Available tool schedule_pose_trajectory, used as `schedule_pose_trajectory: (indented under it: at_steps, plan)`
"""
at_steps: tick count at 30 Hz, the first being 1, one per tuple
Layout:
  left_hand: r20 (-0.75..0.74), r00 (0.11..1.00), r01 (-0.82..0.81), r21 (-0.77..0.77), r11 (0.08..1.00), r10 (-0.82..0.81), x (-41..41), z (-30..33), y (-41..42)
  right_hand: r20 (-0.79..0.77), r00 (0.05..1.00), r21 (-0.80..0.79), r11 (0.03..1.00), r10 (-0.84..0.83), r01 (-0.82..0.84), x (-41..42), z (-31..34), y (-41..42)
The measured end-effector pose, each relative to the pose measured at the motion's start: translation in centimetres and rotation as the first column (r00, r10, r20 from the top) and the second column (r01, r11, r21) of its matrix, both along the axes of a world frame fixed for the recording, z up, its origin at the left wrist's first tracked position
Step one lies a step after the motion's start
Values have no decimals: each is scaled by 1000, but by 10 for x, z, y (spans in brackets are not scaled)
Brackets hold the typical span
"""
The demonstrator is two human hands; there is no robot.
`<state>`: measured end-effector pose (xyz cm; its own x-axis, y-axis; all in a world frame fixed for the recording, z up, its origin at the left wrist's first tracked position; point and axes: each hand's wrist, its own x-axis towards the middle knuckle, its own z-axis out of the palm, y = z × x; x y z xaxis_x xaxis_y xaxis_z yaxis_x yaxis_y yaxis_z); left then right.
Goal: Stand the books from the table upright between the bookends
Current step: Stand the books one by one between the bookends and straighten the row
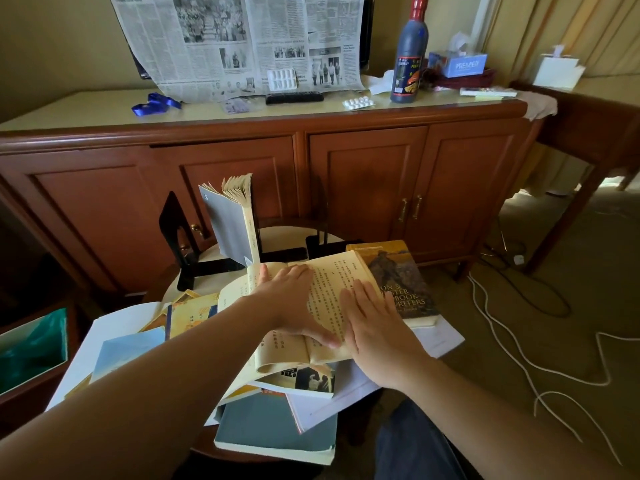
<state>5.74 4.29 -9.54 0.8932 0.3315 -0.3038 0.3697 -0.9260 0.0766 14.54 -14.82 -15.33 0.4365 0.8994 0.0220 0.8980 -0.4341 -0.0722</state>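
Observation:
An open book with yellowed pages [329, 282] lies on top of the pile on the small round table [277, 233]. My left hand [291, 299] rests flat on its pages, fingers straight. Beside it, my right hand [374, 323] presses flat on the right page. One grey-covered book [230, 226] stands upright between two black bookends, the left bookend [176, 226] and the right bookend [320, 237]. A brown handbook [401, 282] lies flat to the right. Several other books, among them a light blue one [128, 351] and a grey one [277, 431], lie stacked below.
A wooden sideboard [311, 168] stands behind the table, carrying a newspaper [239, 39], a dark bottle [410, 53], a tissue box [460, 64] and pill strips. White cables [519, 341] trail over the carpet at right. A green-lined bin [31, 348] sits at left.

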Motion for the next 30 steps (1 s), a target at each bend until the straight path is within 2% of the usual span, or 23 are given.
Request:
schedule_pose_trajectory:
  at_steps: [4, 7, 10, 15, 17, 20, 23, 26, 30]
  plan:
    - [7, 1000, 3, 0, 1000, -3, 1, -2, 2, -22, 995, -102, 990, 100, -101, 13, 20, 29]
    - [7, 1000, 4, -6, 1000, -4, 1, -3, 3, -109, 991, -49, 995, 82, -88, 32, 24, 55]
    - [12, 1000, 1, -16, 1000, -1, 1, -3, 4, -132, 991, -14, 1000, 17, -19, 47, 23, 77]
    - [4, 1000, -10, -21, 1000, 10, 0, 1, 2, -231, 939, -71, 967, -256, 246, 59, 25, 99]
    - [-8, 1000, -10, -8, 1000, 10, 1, 3, 1, -227, 930, -47, 957, -288, 285, 57, 21, 96]
    - [-13, 1000, -20, 6, 1000, 20, 2, 3, 0, -168, 956, 21, 969, -239, 246, 48, 12, 78]
    - [-4, 999, -33, 8, 999, 33, 2, 1, 0, -137, 970, -3, 979, -201, 202, 35, 4, 50]
    - [4, 1000, -27, 12, 1000, 27, 2, 1, -1, -82, 983, 48, 984, -166, 170, 20, -11, 22]
    - [18, 1000, -21, 16, 1000, 21, 0, 1, -3, -94, 986, 64, 987, -140, 146, 13, -19, 4]
